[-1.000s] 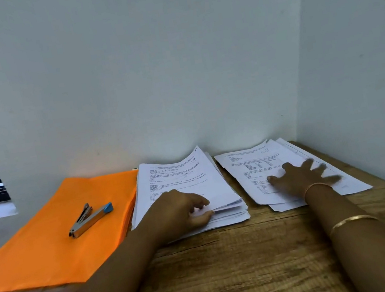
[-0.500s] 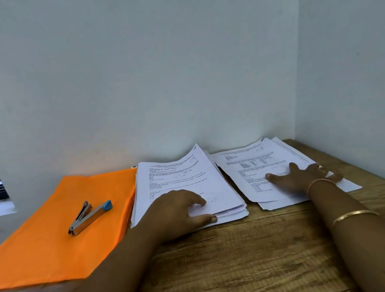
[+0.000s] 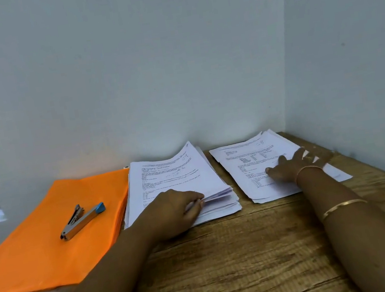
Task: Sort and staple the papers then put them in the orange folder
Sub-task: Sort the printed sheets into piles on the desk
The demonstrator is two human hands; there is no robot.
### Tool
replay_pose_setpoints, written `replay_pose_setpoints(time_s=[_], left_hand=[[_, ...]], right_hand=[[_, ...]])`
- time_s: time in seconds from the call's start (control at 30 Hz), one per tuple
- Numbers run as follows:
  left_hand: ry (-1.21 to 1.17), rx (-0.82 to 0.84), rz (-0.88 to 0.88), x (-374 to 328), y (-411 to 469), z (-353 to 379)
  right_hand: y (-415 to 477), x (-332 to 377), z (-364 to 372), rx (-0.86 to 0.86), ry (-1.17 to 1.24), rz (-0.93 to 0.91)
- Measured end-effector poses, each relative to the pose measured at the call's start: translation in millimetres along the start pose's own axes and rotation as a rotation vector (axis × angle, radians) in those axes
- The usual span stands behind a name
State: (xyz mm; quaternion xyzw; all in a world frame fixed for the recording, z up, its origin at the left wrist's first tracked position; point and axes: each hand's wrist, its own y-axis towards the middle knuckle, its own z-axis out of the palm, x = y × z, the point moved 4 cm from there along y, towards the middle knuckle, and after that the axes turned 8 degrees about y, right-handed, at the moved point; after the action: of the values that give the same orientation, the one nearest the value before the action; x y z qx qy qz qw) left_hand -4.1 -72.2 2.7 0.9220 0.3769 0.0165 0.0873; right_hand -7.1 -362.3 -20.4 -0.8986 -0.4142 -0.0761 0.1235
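Head view: the thick stack (image 3: 173, 174) lies by the wall, in the middle of the wooden table (image 3: 253, 249). The left hand (image 3: 174, 211) is at the stack's near edge. Compared with a second ago, its thumb and curled fingers now reach deeper between the sheets and pinch the top few, so I judge a set is being separated for sorting. To the right of the stack, the right hand (image 3: 293, 167) still lies flat with fingers spread, pressing the thin pile (image 3: 247, 162) and gripping nothing. Just to the left of the stack lies the orange folder (image 3: 50, 239), with the stapler (image 3: 82, 220) on it, not yet needed.
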Motion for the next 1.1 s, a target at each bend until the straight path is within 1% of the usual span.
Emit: replay_pose_setpoints(time_s=[0.03, 0.1, 0.17, 0.23, 0.27, 0.3, 0.33, 0.4, 0.5, 0.57, 0.63, 0.7, 0.77, 0.8, 0.83, 0.9, 0.97, 1.0, 1.1], left_hand=[[0.005, -0.026, 0.010, -1.0, -0.3, -0.7], [0.023, -0.090, 0.006, -1.7, -0.4, -2.1], [0.014, -0.151, -0.025, -1.7, 0.1, -3.0], [-0.057, -0.185, -0.050, -1.3, 0.4, -2.1], [-0.113, -0.195, -0.064, -1.7, 0.5, -1.7], [-0.179, -0.201, -0.083, -1.7, 0.8, -1.3], [-0.241, -0.207, -0.096, -1.0, 1.1, -0.7], [-0.335, -0.231, -0.120, 0.5, 0.7, -0.5], [-0.370, -0.259, -0.129, 3.2, 0.2, -0.3], [-0.353, -0.262, -0.112, 3.8, 1.4, 1.1], [-0.333, -0.248, -0.079, 1.7, 2.4, 2.0], [-0.292, -0.216, -0.052, 0.0, 3.5, 4.4], [-0.228, -0.189, -0.035, 1.3, 3.4, 7.6], [-0.202, -0.188, -0.033, 2.8, 3.1, 9.0], [-0.183, -0.189, -0.043, 4.3, 2.4, 9.2], [-0.158, -0.204, -0.079, 8.2, 1.2, 8.1], [-0.140, -0.202, -0.127, 12.1, 2.7, 8.1], [-0.132, -0.186, -0.154, 13.9, 3.5, 8.5], [-0.136, -0.128, -0.196, 17.5, 4.8, 11.5]], right_hand=[[-3.4, 7.6, 0.5, -0.014, -0.033, -0.043], [-13.1, 27.1, 1.9, -0.032, -0.002, -0.163], [-24.0, 47.7, 0.9, -0.094, 0.144, -0.309], [-37.7, 63.5, -4.8, -0.194, 0.334, -0.461], [-44.5, 68.6, -7.9, -0.214, 0.409, -0.509], [-51.4, 72.2, -10.9, -0.195, 0.492, -0.538], [-57.6, 74.8, -12.7, -0.124, 0.581, -0.543], [-69.7, 80.1, -12.9, 0.093, 0.731, -0.517], [-83.3, 85.4, -8.7, 0.358, 0.726, -0.482], [-86.4, 89.1, -2.4, 0.498, 0.752, -0.475], [-86.3, 93.2, 2.3, 0.559, 0.821, -0.478], [-82.4, 93.5, 3.6, 0.526, 0.887, -0.455], [-75.0, 88.6, 1.3, 0.451, 0.871, -0.426], [-69.1, 83.8, -1.3, 0.383, 0.835, -0.418], [-61.9, 77.4, -5.4, 0.282, 0.773, -0.420], [-43.8, 62.6, -15.2, 0.028, 0.557, -0.424], [-28.0, 45.9, -21.8, -0.155, 0.399, -0.347], [-23.2, 38.0, -23.4, -0.197, 0.372, -0.290], [-1.3, 13.4, -21.9, -0.231, 0.368, -0.149]])
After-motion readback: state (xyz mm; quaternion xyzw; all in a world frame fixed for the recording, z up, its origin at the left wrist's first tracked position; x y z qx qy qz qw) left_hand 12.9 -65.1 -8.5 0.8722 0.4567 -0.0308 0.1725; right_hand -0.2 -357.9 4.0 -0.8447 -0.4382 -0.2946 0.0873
